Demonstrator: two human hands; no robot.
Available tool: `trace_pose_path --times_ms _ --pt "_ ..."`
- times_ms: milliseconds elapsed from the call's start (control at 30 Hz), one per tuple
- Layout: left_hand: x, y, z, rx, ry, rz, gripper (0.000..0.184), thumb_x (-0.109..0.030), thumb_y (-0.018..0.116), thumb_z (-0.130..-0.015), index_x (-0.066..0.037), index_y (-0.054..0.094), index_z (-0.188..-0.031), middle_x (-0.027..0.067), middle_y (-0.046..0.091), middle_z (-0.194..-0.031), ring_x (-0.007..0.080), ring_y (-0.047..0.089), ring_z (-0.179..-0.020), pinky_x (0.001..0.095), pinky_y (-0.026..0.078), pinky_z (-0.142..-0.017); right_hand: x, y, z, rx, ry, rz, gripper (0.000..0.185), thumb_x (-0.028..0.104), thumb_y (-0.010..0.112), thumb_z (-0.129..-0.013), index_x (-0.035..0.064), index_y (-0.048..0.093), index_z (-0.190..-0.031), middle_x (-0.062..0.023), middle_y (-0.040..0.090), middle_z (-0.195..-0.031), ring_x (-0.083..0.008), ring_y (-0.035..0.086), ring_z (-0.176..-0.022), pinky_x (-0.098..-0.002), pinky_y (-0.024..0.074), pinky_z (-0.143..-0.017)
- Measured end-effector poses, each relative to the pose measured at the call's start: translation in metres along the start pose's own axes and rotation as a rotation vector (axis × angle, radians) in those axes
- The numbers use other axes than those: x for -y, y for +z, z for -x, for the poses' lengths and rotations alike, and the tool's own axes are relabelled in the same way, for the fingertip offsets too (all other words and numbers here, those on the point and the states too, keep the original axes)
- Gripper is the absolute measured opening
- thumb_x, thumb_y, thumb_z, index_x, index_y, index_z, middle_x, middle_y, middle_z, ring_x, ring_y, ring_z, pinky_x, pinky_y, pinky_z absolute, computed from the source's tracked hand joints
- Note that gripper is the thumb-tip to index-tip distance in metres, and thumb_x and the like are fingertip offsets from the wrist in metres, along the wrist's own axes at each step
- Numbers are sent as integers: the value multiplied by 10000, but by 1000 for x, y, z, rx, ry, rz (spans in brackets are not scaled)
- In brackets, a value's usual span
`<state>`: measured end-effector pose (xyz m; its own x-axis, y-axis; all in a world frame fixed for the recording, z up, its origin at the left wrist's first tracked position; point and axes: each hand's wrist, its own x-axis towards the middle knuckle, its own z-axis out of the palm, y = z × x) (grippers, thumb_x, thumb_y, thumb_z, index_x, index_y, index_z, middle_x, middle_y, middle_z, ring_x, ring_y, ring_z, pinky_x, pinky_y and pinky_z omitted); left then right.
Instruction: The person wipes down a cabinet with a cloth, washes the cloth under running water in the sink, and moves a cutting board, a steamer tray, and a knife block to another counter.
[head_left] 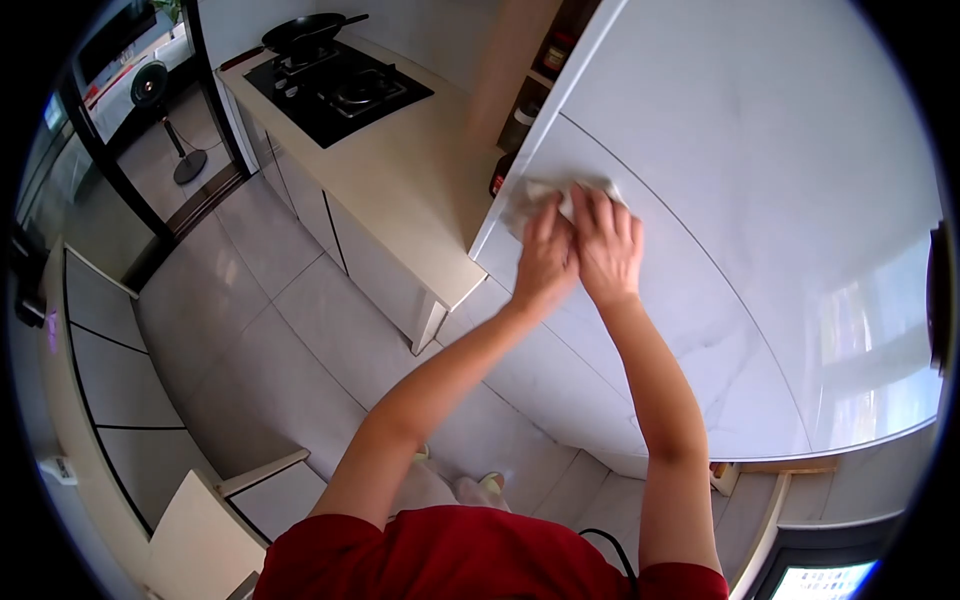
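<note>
My left hand (546, 252) and my right hand (609, 243) are side by side, touching, at the end of both outstretched arms. Under their fingers a crumpled whitish cloth (538, 189) is pressed against a tall, glossy white cabinet panel (740, 200). Bent fingers of both hands bear on the cloth, and its edges show above and to the left of them. The cloth lies close to the panel's left edge, over a thin dark seam. Motion blurs the fingertips and cloth a little.
Left of the panel runs a beige counter (400, 165) with a black gas hob (335, 92) and a frying pan (303, 33). Jars (524, 113) stand in a narrow open shelf. A fan (150, 85) is beyond the doorway; a lit screen (825, 581) sits at lower right.
</note>
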<state>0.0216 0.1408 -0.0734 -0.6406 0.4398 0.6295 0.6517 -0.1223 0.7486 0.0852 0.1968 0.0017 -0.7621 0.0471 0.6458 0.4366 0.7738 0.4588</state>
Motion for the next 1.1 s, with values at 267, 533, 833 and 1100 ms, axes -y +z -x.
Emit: trace_pose_path --times_ms 267,533,833,1100 --pt "-17 -12 -21 -22 -118 106 302 -112 434 -926 38 505 -1178 188 334 -1408 385 409 -1156 440 368 -991 1 4 -25 -73 15 -7 500 162 581 -798 184 523 -1294 5 508 -1119 -171 489 -969 -319 370 -822" --pt "-12 -9 -11 -4 -52 88 249 -96 454 -909 26 539 -1108 182 350 -1389 389 419 -1132 446 386 -969 -1 3 -20 -48 -29 14 506 143 598 -765 167 549 -1268 3 522 -1081 -166 502 -961 -320 375 -804" --pt "-15 -9 -4 -3 -55 128 276 -105 437 -929 11 530 -1161 177 344 -1402 376 410 -1167 453 357 -1011 0 -3 -16 -10 -32 47 482 161 580 -791 160 534 -1271 12 502 -1104 -150 481 -973 -309 383 -853" --pt "-16 -21 -65 -140 274 -203 370 -51 502 -847 47 492 -1203 184 293 -1466 415 299 -1308 457 305 -1065 -25 -19 -43 -135 -12 107 441 217 572 -823 157 548 -1259 39 483 -1259 -145 453 -1120 -364 329 -1002"
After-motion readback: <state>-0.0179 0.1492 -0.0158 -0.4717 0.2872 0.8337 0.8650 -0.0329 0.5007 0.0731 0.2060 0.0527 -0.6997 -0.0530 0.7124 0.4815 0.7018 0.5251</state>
